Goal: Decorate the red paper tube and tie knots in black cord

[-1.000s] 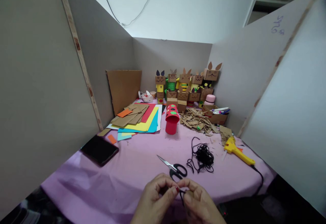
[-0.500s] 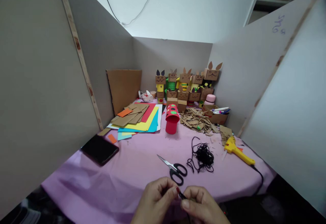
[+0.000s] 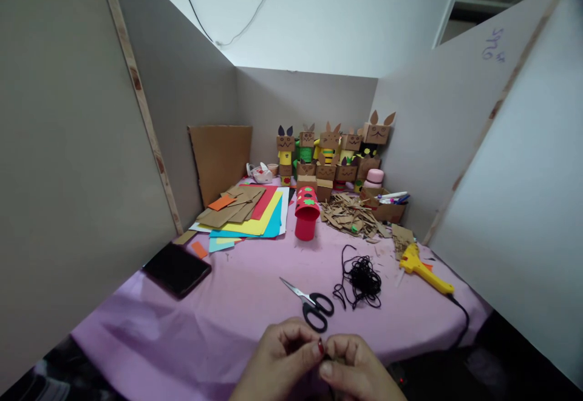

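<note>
Low at the front edge of the table, my left hand [image 3: 285, 358] and my right hand [image 3: 353, 366] meet with thumbs and fingers pinched together. Between the fingertips is a short bit of black cord [image 3: 327, 358], mostly covered by the fingers. Just beyond my hands lie scissors [image 3: 314, 307] with black handles, their blades pointing away to the left. A loose tangle of black cord [image 3: 364, 281] rests to the right of the scissors. Farther back stands a red paper tube piece [image 3: 306, 211] with green and black spots on its upper part.
A phone [image 3: 177, 269] lies at left, near stacked coloured paper [image 3: 273, 223] and cardboard pieces [image 3: 241, 203]. Cardboard scraps [image 3: 350, 214], a box of pens [image 3: 387, 209] and a yellow glue gun [image 3: 426, 269] are at right. Cardboard animal figures [image 3: 330, 140] line the back.
My hands have drawn slightly closer together, and less of the black cord shows between the fingertips. The things on the table have stayed where they were.
</note>
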### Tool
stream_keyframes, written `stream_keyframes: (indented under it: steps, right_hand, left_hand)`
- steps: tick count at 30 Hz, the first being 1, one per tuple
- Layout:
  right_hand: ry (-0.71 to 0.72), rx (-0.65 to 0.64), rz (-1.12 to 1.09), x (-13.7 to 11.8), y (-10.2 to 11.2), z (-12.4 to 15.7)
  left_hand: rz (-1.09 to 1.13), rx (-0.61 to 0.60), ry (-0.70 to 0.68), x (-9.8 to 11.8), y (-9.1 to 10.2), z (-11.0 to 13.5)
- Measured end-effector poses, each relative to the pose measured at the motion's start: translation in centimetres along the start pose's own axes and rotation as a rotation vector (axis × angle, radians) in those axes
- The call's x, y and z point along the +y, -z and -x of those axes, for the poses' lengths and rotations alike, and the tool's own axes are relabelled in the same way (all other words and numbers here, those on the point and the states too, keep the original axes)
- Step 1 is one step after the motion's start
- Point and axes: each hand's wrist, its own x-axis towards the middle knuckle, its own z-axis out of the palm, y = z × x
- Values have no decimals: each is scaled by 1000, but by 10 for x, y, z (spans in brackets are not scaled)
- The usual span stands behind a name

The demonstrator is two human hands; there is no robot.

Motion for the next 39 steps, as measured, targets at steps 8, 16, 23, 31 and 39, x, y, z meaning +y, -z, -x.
stream_keyframes:
  steps: [8,16,23,31,39]
  right_hand:
    - [11,86,-17,1,0,1]
    - [53,66,-109,11,6,-3]
    - [99,47,-233,0,1,-5]
    - [78,78,-421,6,2,-9]
    - [211,418,-137,18,9,-15]
  left_hand:
    - [-181,126,-58,1,1,-1]
    - [-321,117,-126,-3,1,-1]
    - [-239,122,-109,-5,3,-4]
    - [-149,250,-101,-8,2,-7]
    - [-27,415,-163,-7,10,-8]
